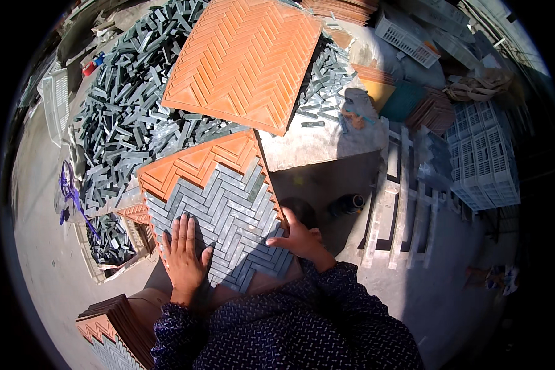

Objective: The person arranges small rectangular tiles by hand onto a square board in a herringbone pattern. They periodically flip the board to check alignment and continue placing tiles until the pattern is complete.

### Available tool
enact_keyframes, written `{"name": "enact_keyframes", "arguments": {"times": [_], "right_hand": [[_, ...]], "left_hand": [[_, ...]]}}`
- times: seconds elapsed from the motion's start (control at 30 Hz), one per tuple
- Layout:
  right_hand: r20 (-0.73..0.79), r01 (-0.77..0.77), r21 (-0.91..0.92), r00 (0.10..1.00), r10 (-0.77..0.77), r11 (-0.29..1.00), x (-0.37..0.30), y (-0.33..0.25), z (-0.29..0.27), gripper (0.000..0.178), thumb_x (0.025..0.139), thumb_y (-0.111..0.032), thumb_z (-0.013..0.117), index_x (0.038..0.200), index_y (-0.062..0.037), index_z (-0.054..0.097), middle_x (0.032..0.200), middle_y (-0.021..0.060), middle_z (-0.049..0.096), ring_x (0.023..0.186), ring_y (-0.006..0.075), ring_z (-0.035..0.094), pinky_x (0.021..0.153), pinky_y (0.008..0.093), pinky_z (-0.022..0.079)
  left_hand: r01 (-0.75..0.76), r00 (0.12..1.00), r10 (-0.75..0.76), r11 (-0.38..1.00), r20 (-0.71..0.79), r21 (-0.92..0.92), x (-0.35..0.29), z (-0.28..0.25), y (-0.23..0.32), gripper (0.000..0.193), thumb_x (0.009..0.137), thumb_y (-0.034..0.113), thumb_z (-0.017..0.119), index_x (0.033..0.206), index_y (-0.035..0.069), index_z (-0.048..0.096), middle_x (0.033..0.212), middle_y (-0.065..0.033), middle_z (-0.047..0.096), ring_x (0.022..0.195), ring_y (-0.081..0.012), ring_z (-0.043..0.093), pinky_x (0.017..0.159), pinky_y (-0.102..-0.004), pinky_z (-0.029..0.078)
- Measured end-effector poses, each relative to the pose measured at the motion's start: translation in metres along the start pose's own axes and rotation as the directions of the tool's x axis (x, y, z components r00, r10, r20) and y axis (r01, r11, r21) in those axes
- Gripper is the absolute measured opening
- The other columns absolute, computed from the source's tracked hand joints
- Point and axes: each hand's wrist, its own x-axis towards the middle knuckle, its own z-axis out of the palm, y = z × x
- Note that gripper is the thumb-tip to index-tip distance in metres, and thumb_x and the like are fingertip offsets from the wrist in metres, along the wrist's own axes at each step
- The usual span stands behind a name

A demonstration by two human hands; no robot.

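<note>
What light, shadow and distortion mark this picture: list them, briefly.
All in the head view: sun lights the upper orange mould; deep shadow lies beneath the pale tabletop; grey herringbone tiles look fairly sharp; fisheye curvature and black corners surround the scene.

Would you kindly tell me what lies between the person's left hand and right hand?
The head view shows grey herringbone-laid strip tiles in an orange mould between the left hand and right hand.
</note>
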Motion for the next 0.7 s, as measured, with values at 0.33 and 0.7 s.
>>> {"name": "enact_keyframes", "arguments": {"times": [0.33, 0.7], "right_hand": [[-0.205, 0.235, -0.229, 0.937, -0.283, 0.944, 0.012, -0.014, 0.035, 0.107, 0.071, -0.028, 0.079, 0.146, -0.0001, 0.008, 0.142, 0.0264, 0.032, 0.13, 0.0359, 0.037, 0.104, 0.0389, 0.034], [-0.092, 0.066, -0.047, 0.993, -0.07, 0.997, -0.024, 0.03, 0.024, 0.091, 0.074, -0.034, 0.078, 0.138, 0.0081, 0.028, 0.125, 0.0211, 0.053, 0.116, 0.0256, 0.052, 0.096, 0.034, 0.041]], "left_hand": [[0.011, 1.0, -0.011, 1.0, 0.006, -0.019, -0.006, -0.001, -0.003, 0.072, 0.082, 0.033, 0.061, 0.143, 0.006, 0.033, 0.148, -0.0123, 0.033, 0.139, -0.0298, 0.027, 0.113, -0.0498, 0.014], [0.017, 1.0, -0.017, 1.0, 0.011, 0.021, -0.005, 0.011, -0.006, 0.073, 0.084, 0.036, 0.059, 0.145, 0.008, 0.03, 0.151, -0.009, 0.029, 0.141, -0.0264, 0.022, 0.115, -0.0478, 0.01]]}}
